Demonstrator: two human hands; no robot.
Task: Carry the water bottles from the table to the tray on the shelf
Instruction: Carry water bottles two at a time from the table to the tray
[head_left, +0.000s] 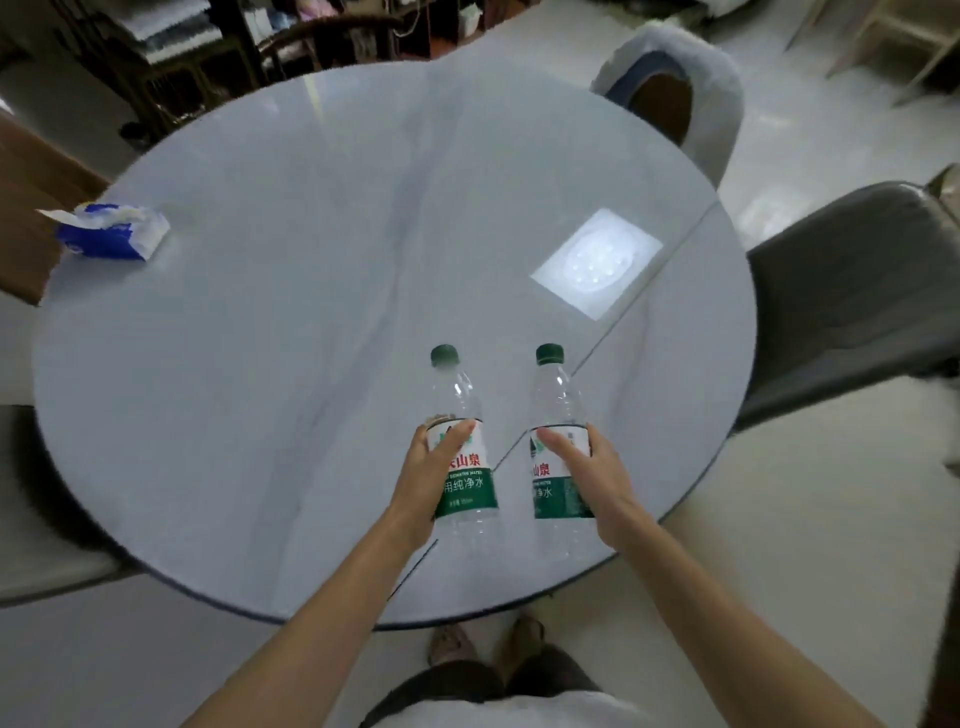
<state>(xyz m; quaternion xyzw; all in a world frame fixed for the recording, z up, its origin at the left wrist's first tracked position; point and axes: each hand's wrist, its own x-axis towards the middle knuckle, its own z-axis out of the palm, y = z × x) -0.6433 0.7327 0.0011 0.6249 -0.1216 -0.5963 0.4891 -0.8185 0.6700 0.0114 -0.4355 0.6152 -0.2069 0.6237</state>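
Observation:
Two clear water bottles with green caps and green-white labels stand upright near the front edge of a round pale table (260, 364). My left hand (428, 473) is wrapped around the label of the left bottle (460, 405). My right hand (587, 467) grips the label of the right bottle (558, 395). Both bottles appear to rest on the tabletop. The shelf and tray are not in view.
A blue and white tissue pack (111, 231) lies at the table's left edge. A grey chair (852, 291) stands at the right and a fluffy pale chair (675, 88) at the far side. Dark furniture fills the back left. A ceiling light reflects on the table (597, 260).

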